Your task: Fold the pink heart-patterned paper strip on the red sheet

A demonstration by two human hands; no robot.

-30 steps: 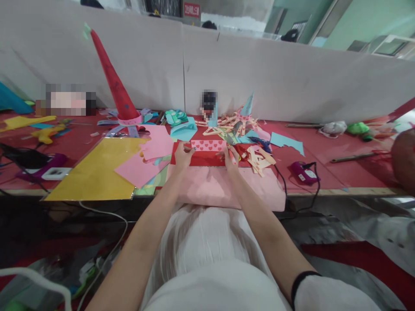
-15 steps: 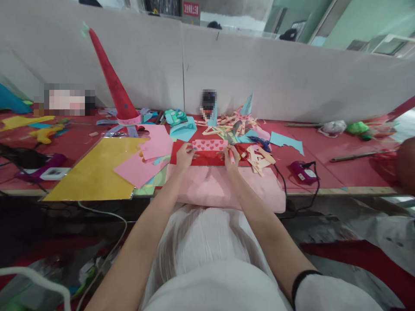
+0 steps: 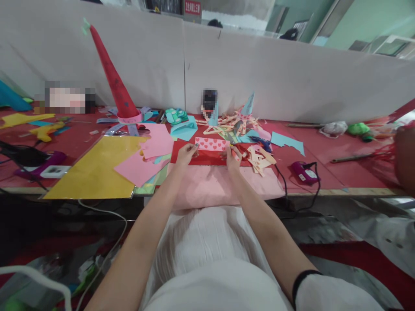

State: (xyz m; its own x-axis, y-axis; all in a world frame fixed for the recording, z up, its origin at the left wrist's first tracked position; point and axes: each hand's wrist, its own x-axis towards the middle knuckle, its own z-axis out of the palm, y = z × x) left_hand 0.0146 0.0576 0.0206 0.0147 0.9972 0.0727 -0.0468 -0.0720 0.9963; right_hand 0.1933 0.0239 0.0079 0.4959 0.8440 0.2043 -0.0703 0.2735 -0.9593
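A pink paper strip printed with red hearts (image 3: 211, 144) lies across a red sheet (image 3: 201, 158) at the table's middle. My left hand (image 3: 185, 154) pinches the strip's left end. My right hand (image 3: 232, 158) grips the strip's right end and also holds a pink pen-like tool between its fingers. A large pale pink sheet (image 3: 210, 185) lies under my wrists and hangs over the table's front edge.
A yellow sheet (image 3: 97, 166) and pink papers (image 3: 145, 157) lie to the left. A tall red cone (image 3: 115, 82) stands at the back left. Paper scraps (image 3: 240, 127) pile behind the strip. A purple glue gun (image 3: 301, 170) with its cord sits right. Another person's arm (image 3: 405, 160) is at the right edge.
Both hands have shifted slightly away from me with the heart strip, which now sits tilted a little, its left end higher.
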